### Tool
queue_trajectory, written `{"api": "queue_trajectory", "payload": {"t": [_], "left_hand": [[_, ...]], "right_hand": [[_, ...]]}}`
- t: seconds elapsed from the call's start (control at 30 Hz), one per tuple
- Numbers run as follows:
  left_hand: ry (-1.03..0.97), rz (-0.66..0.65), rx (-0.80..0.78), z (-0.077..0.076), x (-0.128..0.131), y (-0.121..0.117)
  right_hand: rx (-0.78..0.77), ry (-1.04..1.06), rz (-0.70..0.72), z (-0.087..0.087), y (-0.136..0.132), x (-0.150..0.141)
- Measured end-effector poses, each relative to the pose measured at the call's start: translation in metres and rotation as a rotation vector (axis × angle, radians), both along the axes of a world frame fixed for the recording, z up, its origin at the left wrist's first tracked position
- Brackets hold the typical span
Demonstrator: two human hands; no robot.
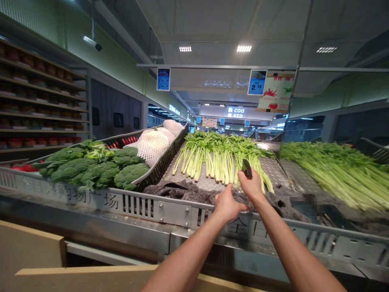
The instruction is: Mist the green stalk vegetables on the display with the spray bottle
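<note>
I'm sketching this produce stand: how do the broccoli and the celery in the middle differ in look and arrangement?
The broccoli has rounded, dark green heads; the celery has long, pale stalks with leafy tops. The broccoli is heaped together; the celery lies in a row, its stalk ends toward the camera. Both are green vegetables.

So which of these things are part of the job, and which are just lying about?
Seemingly part of the job:
celery
black object, gripped in the right hand
left hand, near the celery

Apparently just lying about:
broccoli
net-wrapped white produce
dark cloth
hanging price sign
</note>
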State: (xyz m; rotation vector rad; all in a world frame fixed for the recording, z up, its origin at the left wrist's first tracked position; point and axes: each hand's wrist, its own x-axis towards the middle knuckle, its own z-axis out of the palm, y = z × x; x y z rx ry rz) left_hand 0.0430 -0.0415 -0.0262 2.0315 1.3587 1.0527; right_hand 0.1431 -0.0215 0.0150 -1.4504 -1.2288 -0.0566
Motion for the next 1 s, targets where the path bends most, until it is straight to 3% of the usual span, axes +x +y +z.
{"api": "queue_trajectory", "payload": {"t": [0.57, 0.77, 1.0], "left_hand": [[0.025, -0.039, -0.014, 0.004, 0.017, -0.006], [0.037, -0.049, 0.011, 0.009, 0.029, -0.007], [0.048, -0.079, 0.033, 0.012, 0.035, -0.006]], "right_hand": [[0.055, 0.048, 0.008, 0.000, -0.008, 0.019], [0.056, 0.034, -0.085, 0.004, -0.009, 0.031], [0.155, 0.024, -0.093, 0.001, -0.007, 0.041]]}}
